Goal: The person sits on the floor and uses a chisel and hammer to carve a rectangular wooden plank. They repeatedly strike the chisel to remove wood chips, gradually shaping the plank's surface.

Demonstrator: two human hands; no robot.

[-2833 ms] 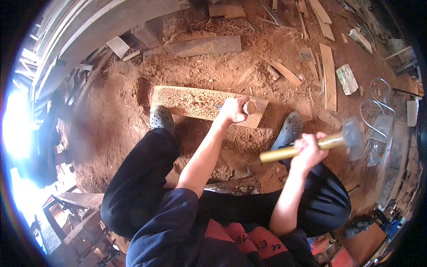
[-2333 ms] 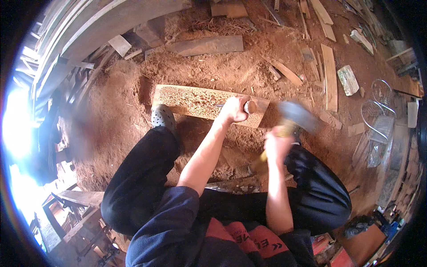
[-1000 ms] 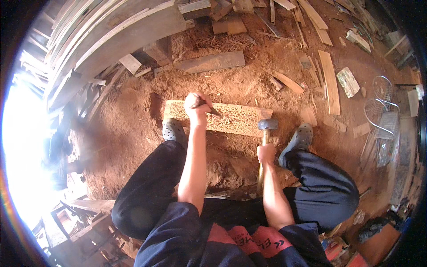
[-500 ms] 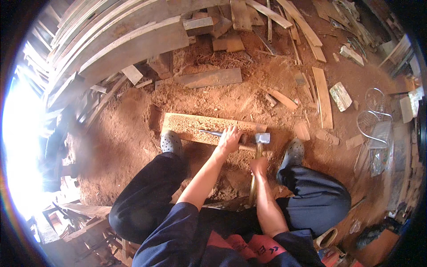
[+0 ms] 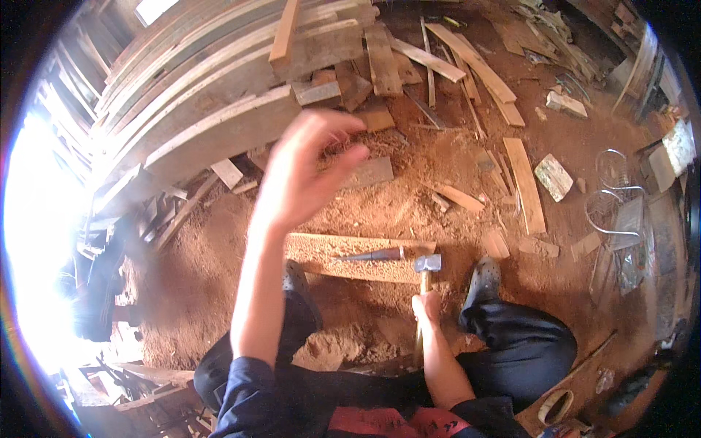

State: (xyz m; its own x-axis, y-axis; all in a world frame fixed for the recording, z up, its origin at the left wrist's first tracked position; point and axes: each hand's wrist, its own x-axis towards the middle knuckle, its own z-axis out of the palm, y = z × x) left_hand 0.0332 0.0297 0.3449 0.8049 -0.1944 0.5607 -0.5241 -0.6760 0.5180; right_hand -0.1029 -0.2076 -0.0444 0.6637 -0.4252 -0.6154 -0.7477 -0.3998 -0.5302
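My left hand (image 5: pixel 310 164) is raised over the far side of the work spot, somewhat blurred; thumb and fingers stand apart with nothing between them. Below it a wooden board (image 5: pixel 409 274) lies on the ground in front of my feet, its top strewn with chips. On that board rests a chisel (image 5: pixel 380 255), its blade pointing left and its dark handle to the right. My right hand (image 5: pixel 426 305) is closed around the wooden handle of a hammer (image 5: pixel 428 263). The hammer's metal head is close to the board's right end, near the chisel's handle.
Long planks (image 5: pixel 219 128) are stacked at the far left. Loose offcuts (image 5: pixel 524 186) and a pale block (image 5: pixel 554 177) lie on the reddish, dusty ground to the right. A wire rack (image 5: pixel 617 212) stands at the right edge. My shoes (image 5: pixel 482 281) flank the board.
My left hand has let go of the chisel and lifted up and away to the far left. The chisel stays on the board. My right hand still holds the hammer.
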